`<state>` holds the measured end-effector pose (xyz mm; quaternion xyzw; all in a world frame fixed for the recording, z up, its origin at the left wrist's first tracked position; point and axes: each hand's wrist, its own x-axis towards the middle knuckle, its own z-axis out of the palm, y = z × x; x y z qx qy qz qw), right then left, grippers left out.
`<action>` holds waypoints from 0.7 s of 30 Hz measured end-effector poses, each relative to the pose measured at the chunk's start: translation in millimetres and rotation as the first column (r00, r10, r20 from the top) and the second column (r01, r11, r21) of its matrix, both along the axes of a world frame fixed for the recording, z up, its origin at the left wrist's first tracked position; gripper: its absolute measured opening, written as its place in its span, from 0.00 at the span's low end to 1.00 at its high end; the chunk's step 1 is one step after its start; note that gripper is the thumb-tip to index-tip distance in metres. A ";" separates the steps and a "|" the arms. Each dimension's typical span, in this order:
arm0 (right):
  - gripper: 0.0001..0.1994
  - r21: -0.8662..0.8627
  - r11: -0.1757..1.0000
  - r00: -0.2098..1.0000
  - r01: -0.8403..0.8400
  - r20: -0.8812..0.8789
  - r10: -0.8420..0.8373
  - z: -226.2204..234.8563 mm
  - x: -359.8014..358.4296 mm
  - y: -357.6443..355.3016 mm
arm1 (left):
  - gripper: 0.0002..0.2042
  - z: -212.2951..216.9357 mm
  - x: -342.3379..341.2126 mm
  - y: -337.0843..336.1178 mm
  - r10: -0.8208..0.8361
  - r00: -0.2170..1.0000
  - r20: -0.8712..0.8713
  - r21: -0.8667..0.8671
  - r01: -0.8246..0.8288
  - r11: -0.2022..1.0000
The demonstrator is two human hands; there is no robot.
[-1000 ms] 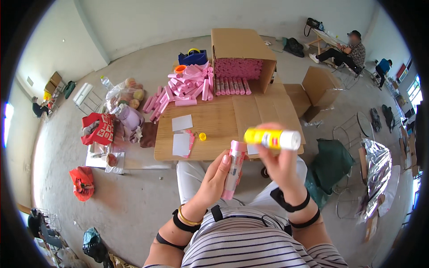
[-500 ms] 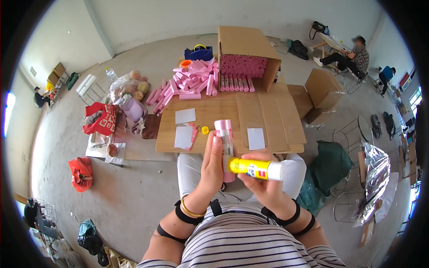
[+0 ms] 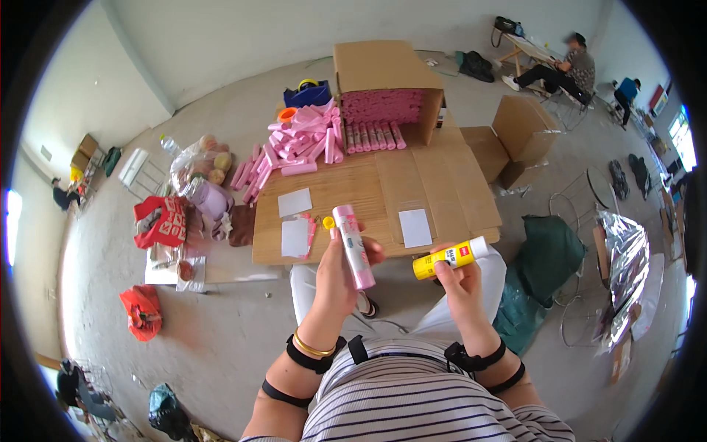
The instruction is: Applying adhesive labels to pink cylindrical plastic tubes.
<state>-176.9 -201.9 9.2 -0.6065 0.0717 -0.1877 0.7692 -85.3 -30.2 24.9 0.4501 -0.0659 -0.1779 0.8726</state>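
My left hand (image 3: pixel 336 276) is closed around a pink tube (image 3: pixel 355 247) with a pale printed label band, tilted with its top leaning left. In my right hand (image 3: pixel 461 289) is a yellow glue stick (image 3: pixel 449 258), lying nearly level with its white end pointing right. A gap separates the stick from the tube. Both are held above my lap, just off the table's near edge. A small yellow cap (image 3: pixel 328 222) lies on the wooden table (image 3: pixel 353 191), beside pink printed strips (image 3: pixel 311 236) and a white paper sheet (image 3: pixel 293 240).
Pink tubes (image 3: pixel 299 140) are heaped at the table's far left. An open cardboard box (image 3: pixel 387 66) packed with tubes stands beside them. Flattened cardboard (image 3: pixel 434 188) carries another white sheet (image 3: pixel 415 227). Bags (image 3: pixel 163 221) sit left; a green sack (image 3: pixel 546 247) stands right.
The glue stick has come away from the tube, moving right with my right hand. My left hand now tilts the tube, whose label shows more fully. The whole view has shifted slightly.
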 end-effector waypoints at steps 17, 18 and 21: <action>0.10 0.128 0.985 0.991 0.117 -0.076 -0.108 -45.5 44.6 -49.3 | 0.19 -36.6 90.3 -20.5 -0.350 0.705 0.617 0.767 -0.439 0.467; 0.09 0.091 0.985 0.987 0.150 -0.073 -0.143 -51.8 49.8 -56.6 | 0.17 -13.2 95.0 -21.4 -0.262 0.562 0.785 0.586 -0.536 0.607; 0.10 0.122 0.972 0.972 0.199 -0.152 -0.180 -60.8 52.5 -74.6 | 0.17 53.1 96.5 -13.8 0.320 0.471 0.822 0.149 -0.720 0.678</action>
